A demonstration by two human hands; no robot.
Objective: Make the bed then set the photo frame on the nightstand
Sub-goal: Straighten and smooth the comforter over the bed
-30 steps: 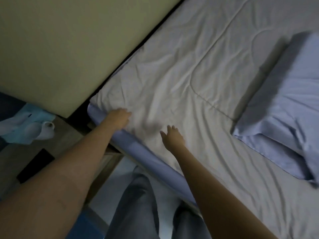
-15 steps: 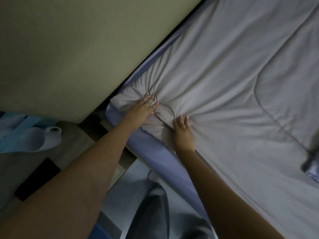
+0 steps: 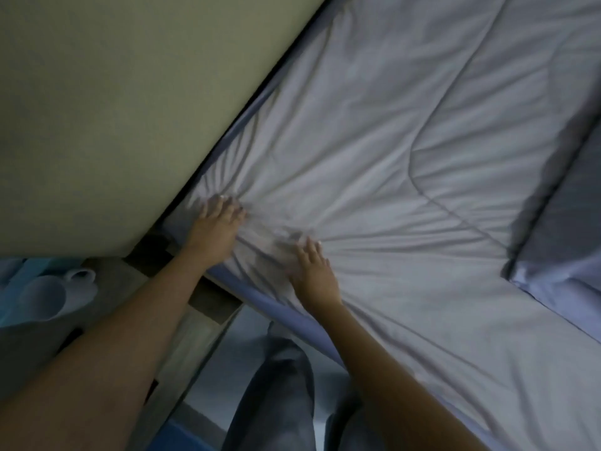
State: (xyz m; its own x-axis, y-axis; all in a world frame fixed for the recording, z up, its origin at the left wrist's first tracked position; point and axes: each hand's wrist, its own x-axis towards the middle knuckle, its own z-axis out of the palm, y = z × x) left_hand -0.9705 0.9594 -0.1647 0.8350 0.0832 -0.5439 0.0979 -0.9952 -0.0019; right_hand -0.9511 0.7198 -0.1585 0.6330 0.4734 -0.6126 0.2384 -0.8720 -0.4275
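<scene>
A pale grey quilted cover (image 3: 406, 151) lies over the bed, bunched into radiating creases at its near-left corner. My left hand (image 3: 214, 227) lies flat on that corner beside the headboard, fingers straight, pressing the fabric. My right hand (image 3: 313, 271) rests flat a little to the right, fingers spread on the creases. A blue sheet edge (image 3: 260, 289) shows below the cover. A light blue pillow (image 3: 559, 242) sits at the right edge. The nightstand top (image 3: 107, 278) shows at lower left; no photo frame is in view.
The beige headboard (image 3: 130, 109) fills the upper left. On the nightstand lie a white mug (image 3: 52, 296) on its side and blue cloth (image 3: 13, 288). My legs in grey trousers (image 3: 279, 392) stand on the floor beside the bed.
Both hands have slid forward over the cover's corner, from gripping bunched fabric to lying flat. The view has swung right, so the pillow is back in sight.
</scene>
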